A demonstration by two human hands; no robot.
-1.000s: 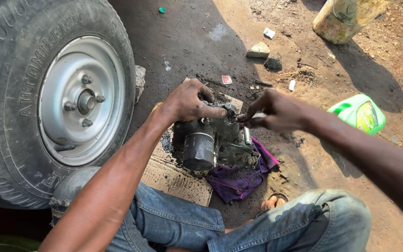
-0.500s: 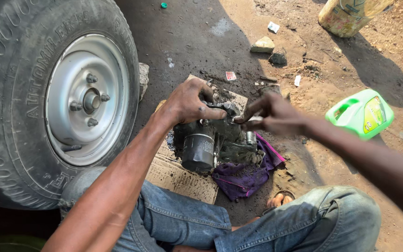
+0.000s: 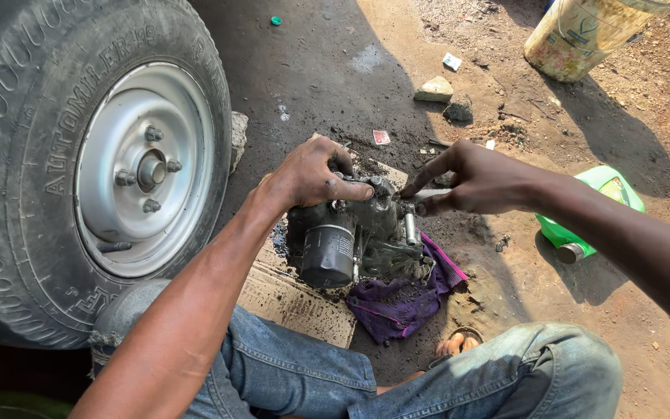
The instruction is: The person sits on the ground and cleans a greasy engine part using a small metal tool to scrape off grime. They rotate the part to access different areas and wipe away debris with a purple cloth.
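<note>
Head view: the greasy engine part (image 3: 366, 237), with its black oil filter (image 3: 327, 254), is set on cardboard (image 3: 292, 299) beside the wheel (image 3: 145, 171); it is clamped from above by the left hand (image 3: 312, 177), fingers curled; a slim metal tool (image 3: 430, 195) is pinched by the right hand (image 3: 478, 180); the part should be held firmly and the tool kept square

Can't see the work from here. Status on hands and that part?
Left hand gripping top of greasy engine part. Right hand pinching slim metal tool against it. Purple rag underneath, nothing blocking.
</note>
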